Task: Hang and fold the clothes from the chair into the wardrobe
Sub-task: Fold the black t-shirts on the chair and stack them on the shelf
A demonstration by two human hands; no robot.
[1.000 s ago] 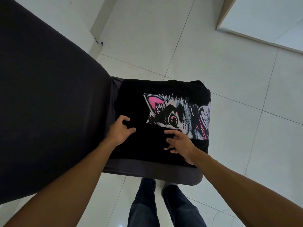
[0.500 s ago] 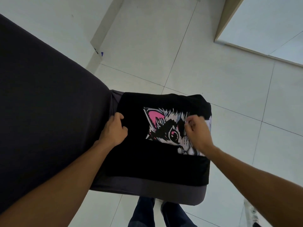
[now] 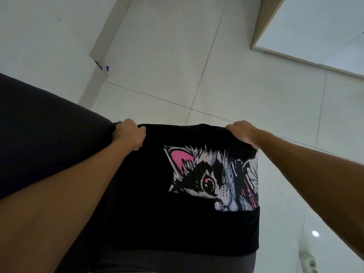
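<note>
A folded black T-shirt (image 3: 149,194) with a pink, white and grey cat print lies on the dark grey chair seat (image 3: 177,262). My left hand (image 3: 129,135) grips the shirt's far left corner, next to the chair's dark backrest (image 3: 39,131). At the far right corner, my right hand (image 3: 243,133) grips the shirt's edge with fingers curled over it. Both arms reach forward along the shirt's two sides. The fingertips of both hands are hidden behind the fabric.
Pale floor tiles (image 3: 216,66) spread beyond the chair. A light wooden-edged panel (image 3: 264,22) stands at the upper right. A white wall corner (image 3: 98,56) with a small purple mark lies at the upper left.
Both hands moved from the near and middle part of the shirt out to its far corners and took hold there. The camera came closer to the chair.
</note>
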